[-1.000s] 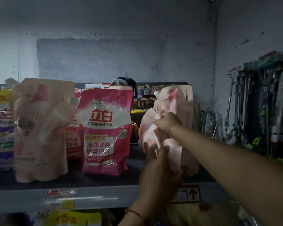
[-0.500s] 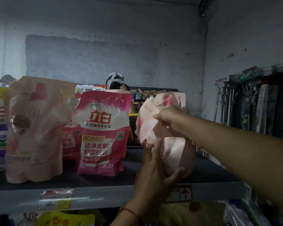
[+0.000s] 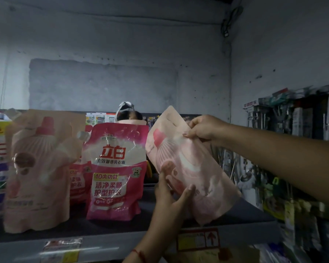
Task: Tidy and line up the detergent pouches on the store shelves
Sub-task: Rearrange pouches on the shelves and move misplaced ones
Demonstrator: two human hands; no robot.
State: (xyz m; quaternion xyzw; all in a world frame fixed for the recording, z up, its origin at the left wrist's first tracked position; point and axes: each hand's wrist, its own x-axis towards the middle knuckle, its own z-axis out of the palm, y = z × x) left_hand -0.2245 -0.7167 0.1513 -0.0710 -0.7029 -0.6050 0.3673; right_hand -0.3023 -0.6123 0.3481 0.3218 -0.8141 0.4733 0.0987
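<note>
while it is raised clear of the shelf point(image 3: 122, 227), tilted with its top to the left, the pale pink pouch point(image 3: 190, 164) is pinched at its upper edge by the right hand point(image 3: 201, 128) and gripped low on its side by the left hand point(image 3: 171, 198), presumably so that it can be straightened and stood at the right end of the row. on the deep pink pouch point(image 3: 116, 168) standing beside it, "立白", "10大功效" and "洁净柔顺 护型护衣" can be read; the print on the held pouch is too blurred to be made out.

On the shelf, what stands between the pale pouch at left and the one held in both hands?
The bright pink pouch, upright, in the head view.
</note>
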